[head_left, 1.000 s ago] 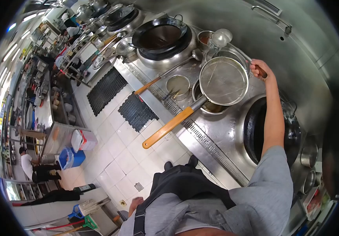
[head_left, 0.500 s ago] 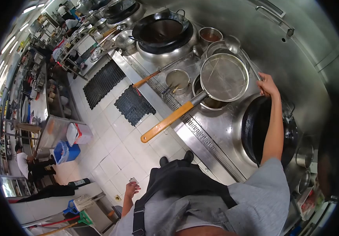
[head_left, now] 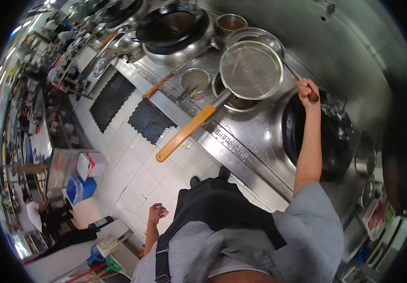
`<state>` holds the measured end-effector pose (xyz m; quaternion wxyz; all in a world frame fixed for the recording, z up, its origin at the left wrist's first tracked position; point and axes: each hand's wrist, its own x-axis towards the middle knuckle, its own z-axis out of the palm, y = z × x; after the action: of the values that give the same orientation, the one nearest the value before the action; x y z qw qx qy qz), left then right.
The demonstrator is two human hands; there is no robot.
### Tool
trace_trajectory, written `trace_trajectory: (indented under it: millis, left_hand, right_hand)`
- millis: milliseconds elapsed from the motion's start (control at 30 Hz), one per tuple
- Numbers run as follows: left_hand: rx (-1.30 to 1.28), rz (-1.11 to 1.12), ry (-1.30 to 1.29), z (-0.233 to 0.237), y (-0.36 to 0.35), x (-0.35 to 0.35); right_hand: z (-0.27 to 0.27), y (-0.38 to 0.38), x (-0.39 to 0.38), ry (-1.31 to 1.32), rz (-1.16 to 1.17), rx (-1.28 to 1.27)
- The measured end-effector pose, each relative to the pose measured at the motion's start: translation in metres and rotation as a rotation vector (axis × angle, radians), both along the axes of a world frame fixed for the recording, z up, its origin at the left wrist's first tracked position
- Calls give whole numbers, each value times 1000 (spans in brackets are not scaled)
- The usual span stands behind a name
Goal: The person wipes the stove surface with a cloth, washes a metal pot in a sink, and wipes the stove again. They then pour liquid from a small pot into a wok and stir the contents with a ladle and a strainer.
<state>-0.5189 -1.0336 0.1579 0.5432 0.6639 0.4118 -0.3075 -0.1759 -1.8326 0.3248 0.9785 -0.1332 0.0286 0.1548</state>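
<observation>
At the stove, my right hand is wrapped round the handle of a ladle. Its shaft slants up and left, and its bowl lies by a round metal bowl, partly hidden. Just left of that hand, a large fine-mesh strainer with a wooden handle rests across a metal pot. Below my forearm is a black wok. My left hand hangs low over the floor, fingers curled round something small and pale that I cannot make out.
A second wok with dark liquid sits further left, near a pot of reddish liquid. A small strainer pot stands on the steel counter. Black mats lie on the tiled floor. Other people work at the far left.
My right hand has shifted left and now grips the ladle's handle, with its dark end showing below the fist. The view has tilted, so the stove appears further left and higher.
</observation>
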Motion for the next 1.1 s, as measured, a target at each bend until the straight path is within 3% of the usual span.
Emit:
trace_trajectory:
  millis: [67,167,300,433,567,767,1100]
  left_hand:
    - [18,-22,-10,7,-2,8]
    - [32,-47,-1,4,1,10]
    - [20,-31,11,-4,13,-2]
    - [18,15,64,-15,11,-21]
    - [6,41,110,-24,7,-38]
    - [56,113,54,-6,4,-53]
    - [76,226,126,23,-18,-82]
  right_hand:
    - [14,-11,-9,-9,-32,-4]
    - [36,-32,-13,38,-61,-381]
    - [65,-54,-6,142,-112,-635]
    - [74,-65,-3,114,-66,-632]
    - [69,-60,8,37,18,-470]
    - [53,-45,63,-93,146,-482]
    - [81,-11,128,-232,362,-1121]
